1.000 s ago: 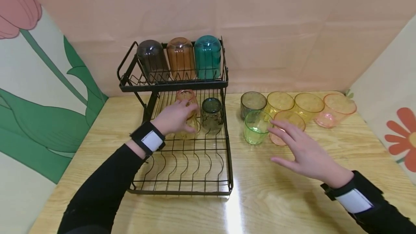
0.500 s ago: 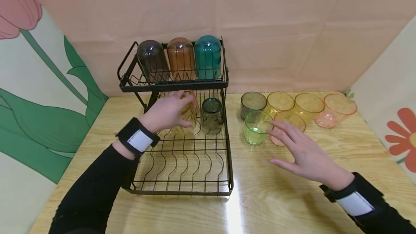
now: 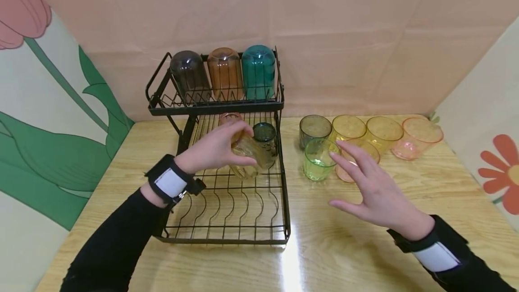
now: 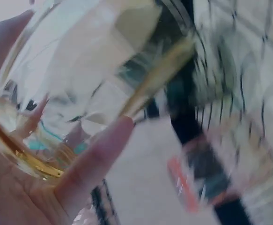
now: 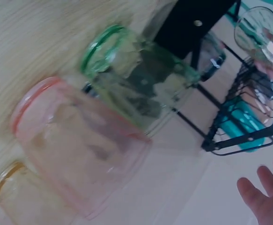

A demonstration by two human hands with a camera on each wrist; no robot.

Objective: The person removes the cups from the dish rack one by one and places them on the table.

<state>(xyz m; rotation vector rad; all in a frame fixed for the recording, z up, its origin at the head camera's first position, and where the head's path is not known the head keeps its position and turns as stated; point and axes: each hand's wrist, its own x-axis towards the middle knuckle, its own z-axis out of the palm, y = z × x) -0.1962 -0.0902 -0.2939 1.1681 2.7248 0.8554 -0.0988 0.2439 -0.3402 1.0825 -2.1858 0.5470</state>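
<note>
In the head view my left hand [image 3: 215,148] grips a clear yellow glass [image 3: 248,157] over the lower tier of a black wire dish rack [image 3: 223,240]. The glass is tilted; in the left wrist view my thumb lies along its side. Behind it on that tier sit a pink glass [image 3: 229,118], partly covered by my hand, and a dark grey-green glass [image 3: 265,135]. My right hand [image 3: 375,190] has its fingers extended and spread above the table, holding nothing. Its fingertips overlap the rims of a green glass [image 3: 317,163] and a pink-orange glass [image 3: 343,175].
Three upside-down glasses, grey [image 3: 189,73], brown [image 3: 224,73] and teal [image 3: 258,72], fill the upper tier. Behind the green glass stand a grey glass [image 3: 314,130], two yellow glasses and a pink glass [image 3: 421,132]. A pink backdrop [image 3: 344,48] rises behind the table.
My left hand has drawn the yellow glass from beside the pink one, tipping it and shifting it right toward the dark glass. My right hand has moved slightly left and its fingers have spread a little.
</note>
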